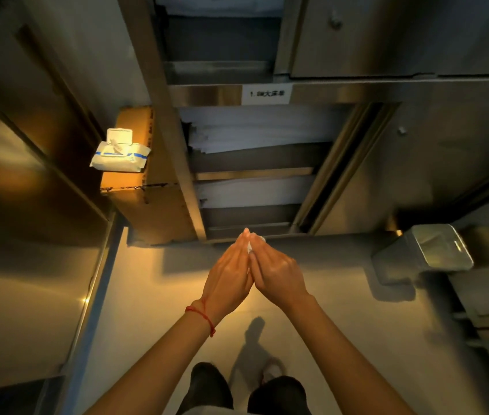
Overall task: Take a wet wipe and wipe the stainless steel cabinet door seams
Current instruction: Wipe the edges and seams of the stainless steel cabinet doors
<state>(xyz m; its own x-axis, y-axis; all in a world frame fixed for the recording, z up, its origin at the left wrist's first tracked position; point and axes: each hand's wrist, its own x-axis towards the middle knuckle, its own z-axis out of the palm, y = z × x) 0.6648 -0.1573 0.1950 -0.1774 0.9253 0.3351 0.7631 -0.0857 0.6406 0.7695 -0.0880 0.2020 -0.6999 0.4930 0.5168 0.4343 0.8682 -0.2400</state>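
Note:
My left hand (228, 274) and my right hand (279, 274) meet palm to palm in front of the cabinet's bottom shelf, fingers straight. A white wet wipe (251, 248) is pressed between them, with only slivers showing at the fingertips. The wet wipe pack (120, 157), white with blue stripes and its lid flipped up, lies on a cardboard box (129, 179) to the upper left. The stainless steel cabinet stands open ahead. Its sliding door (387, 163) sits to the right, with the dark door seam (342, 166) running along its edge.
Folded white linens (261, 130) fill the open shelves under a paper label (267, 93). A steel lidded bin (434, 250) stands on the floor at the right. Another steel cabinet face (27, 190) runs along the left. My legs show at the bottom.

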